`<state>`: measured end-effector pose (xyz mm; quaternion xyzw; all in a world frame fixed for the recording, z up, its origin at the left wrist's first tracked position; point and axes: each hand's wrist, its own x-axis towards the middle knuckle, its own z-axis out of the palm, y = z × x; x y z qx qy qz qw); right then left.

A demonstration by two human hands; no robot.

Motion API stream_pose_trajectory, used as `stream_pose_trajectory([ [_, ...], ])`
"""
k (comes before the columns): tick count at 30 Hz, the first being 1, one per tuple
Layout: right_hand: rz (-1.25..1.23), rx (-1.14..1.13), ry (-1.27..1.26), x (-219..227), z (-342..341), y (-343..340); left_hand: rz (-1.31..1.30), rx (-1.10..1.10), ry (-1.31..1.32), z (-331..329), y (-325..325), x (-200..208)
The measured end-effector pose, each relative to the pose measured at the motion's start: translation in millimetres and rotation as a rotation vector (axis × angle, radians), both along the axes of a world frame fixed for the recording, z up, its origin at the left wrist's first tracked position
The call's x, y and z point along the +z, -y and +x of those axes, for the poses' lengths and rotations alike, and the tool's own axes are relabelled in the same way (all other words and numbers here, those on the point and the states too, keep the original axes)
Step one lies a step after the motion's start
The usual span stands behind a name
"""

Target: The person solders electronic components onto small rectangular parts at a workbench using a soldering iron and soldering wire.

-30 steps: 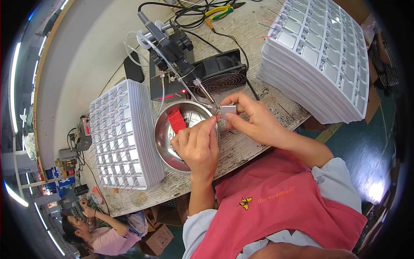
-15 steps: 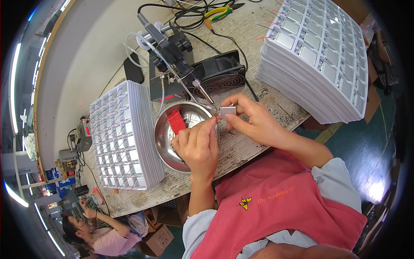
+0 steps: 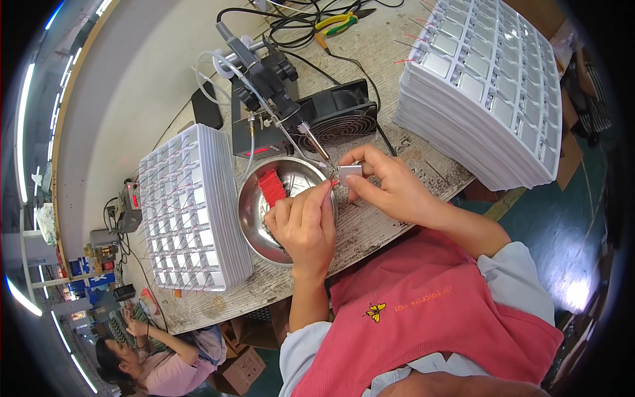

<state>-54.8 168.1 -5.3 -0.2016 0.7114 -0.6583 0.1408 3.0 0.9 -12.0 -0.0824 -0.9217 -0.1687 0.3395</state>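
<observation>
My right hand (image 3: 390, 185) pinches a flat silver battery cell (image 3: 349, 173) between thumb and fingers, just under the tip of a soldering iron (image 3: 316, 141) clamped in a stand. My left hand (image 3: 303, 221) is closed, its thumb and fingertip pinching a thin red wire (image 3: 334, 181) against the cell's left edge. Whether the wire touches the cell's contact is too small to tell. Under my left hand stands a round steel bowl (image 3: 246, 231), which holds a bundle of red wires (image 3: 272, 188) and some dark wires.
A tall stack of white trays (image 3: 231, 245) with wired cells stands on the left; another tray stack (image 3: 456, 122) is at the right. Behind the iron are a black fan (image 3: 340, 112), cables and yellow-green pliers (image 3: 340, 23). A co-worker (image 3: 165, 364) sits at lower left.
Both my hands keep their place at the iron's tip, holding the same wire and cell. At lower left the co-worker's head has shifted slightly.
</observation>
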Motion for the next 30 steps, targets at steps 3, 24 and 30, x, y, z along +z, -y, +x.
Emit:
stream_pose_trajectory([
  [3,-0.007,0.0,-0.009,-2,-3,0,-0.008,0.008,0.001,-1,0,1],
  [24,0.291,-0.547,-0.705,136,-80,-141,0.036,0.123,0.048,5,20,-21],
  [30,0.367,-0.793,-0.441,116,-233,-208,0.099,0.081,0.082,2,18,-25],
])
